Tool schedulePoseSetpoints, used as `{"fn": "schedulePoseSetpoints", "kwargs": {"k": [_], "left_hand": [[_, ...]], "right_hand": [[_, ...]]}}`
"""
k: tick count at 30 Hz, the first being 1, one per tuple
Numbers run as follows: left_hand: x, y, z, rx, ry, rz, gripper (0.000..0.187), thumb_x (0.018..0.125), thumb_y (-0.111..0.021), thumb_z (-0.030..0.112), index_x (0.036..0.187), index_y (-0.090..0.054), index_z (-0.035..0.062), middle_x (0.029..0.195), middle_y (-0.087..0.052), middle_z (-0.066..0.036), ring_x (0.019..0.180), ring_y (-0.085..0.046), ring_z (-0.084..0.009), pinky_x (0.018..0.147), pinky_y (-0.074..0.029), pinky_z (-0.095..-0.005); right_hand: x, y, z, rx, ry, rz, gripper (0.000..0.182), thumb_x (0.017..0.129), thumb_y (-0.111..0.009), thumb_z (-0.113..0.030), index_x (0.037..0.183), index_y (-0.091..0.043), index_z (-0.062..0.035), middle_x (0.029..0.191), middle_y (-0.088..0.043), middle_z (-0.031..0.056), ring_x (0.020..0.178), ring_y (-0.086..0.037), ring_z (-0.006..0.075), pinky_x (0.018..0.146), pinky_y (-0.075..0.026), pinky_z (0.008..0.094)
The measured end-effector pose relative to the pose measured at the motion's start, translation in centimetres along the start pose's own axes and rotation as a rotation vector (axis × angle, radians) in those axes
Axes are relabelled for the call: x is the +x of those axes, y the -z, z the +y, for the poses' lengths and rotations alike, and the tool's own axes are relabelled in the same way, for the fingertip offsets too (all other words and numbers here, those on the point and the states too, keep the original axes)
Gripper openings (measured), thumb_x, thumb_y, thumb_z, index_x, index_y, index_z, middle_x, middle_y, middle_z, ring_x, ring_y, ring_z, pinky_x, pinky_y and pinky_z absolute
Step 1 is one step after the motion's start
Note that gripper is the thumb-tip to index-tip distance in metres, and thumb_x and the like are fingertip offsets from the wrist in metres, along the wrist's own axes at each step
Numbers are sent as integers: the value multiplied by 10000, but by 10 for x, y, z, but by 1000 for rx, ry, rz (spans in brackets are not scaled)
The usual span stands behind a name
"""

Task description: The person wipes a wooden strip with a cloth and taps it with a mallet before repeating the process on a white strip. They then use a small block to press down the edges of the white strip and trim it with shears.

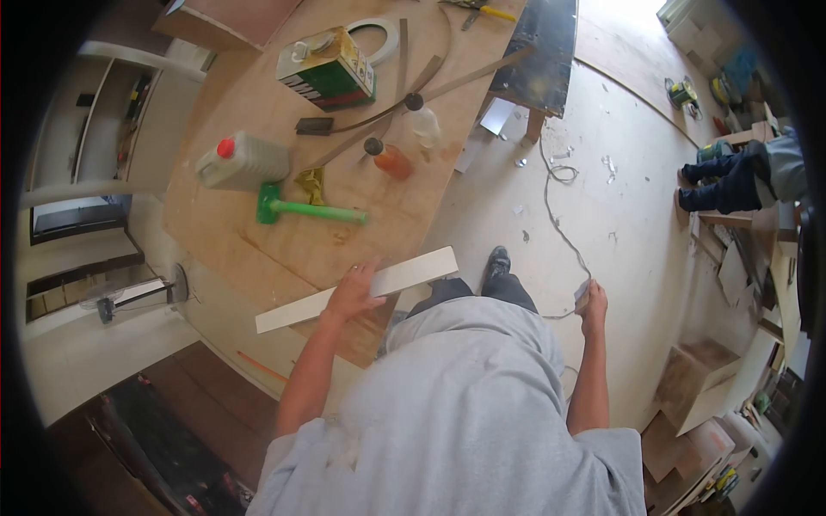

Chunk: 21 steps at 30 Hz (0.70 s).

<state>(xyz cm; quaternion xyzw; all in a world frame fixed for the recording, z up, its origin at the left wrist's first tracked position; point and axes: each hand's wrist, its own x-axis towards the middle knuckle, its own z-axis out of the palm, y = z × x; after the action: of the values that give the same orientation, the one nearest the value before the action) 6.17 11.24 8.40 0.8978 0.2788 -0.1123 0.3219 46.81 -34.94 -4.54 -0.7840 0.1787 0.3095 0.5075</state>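
Observation:
A long white board strip (404, 273) lies across the table's near corner, its right end sticking out past the edge. My left hand (351, 291) rests over the strip's middle, fingers reaching past its far side and thumb along it, holding it. Down at my right side, my right hand (595, 303) is closed around a small greyish flat piece (582, 292), whose kind I cannot tell. A grey cable (555, 211) on the floor runs up behind this hand. Beyond the strip lies a green mallet (318, 209).
On the wooden table (224, 236) stand a jug with a red cap (245, 161), a metal can (325, 73), an orange bottle (389, 159) and a clear bottle (422, 125). Edging strips (404, 103) curl beside them. Another person (740, 176) is at the far right, near wooden boxes (699, 378).

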Motion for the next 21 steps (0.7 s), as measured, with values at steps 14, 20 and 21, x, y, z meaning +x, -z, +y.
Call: {"fn": "schedulePoseSetpoints", "kwargs": {"k": [14, 20, 21], "left_hand": [[28, -5, 23, 147, -99, 59, 508, 836, -685, 136, 1337, -643, 67, 1239, -651, -210, 1128, -638, -423, 981, -535, -481], [48, -3, 38, -42, 5, 32, 350, 976, -688, 142, 1316, -657, 62, 1243, -673, -179, 1125, -638, -415, 942, -530, -483], [50, -5, 34, -60, 4, 22, 354, 984, -689, 164, 1323, -656, 66, 1247, -673, -183, 1124, -638, -417, 942, -528, -485]], "right_hand": [[-49, -196, -23, 462, -470, -568, 356, 1098, -552, -388, 1275, -590, -81, 1138, -671, 109, 912, -667, 271, 718, -568, 420], [-84, -273, -28, 492, -618, -592, 350, 1119, -499, -388, 1255, -602, -83, 1125, -681, 112, 968, -666, 277, 754, -551, 425], [-92, -277, -36, 488, -630, -599, 354, 1121, -488, -390, 1255, -604, -84, 1123, -680, 111, 966, -665, 279, 766, -548, 428]]}}
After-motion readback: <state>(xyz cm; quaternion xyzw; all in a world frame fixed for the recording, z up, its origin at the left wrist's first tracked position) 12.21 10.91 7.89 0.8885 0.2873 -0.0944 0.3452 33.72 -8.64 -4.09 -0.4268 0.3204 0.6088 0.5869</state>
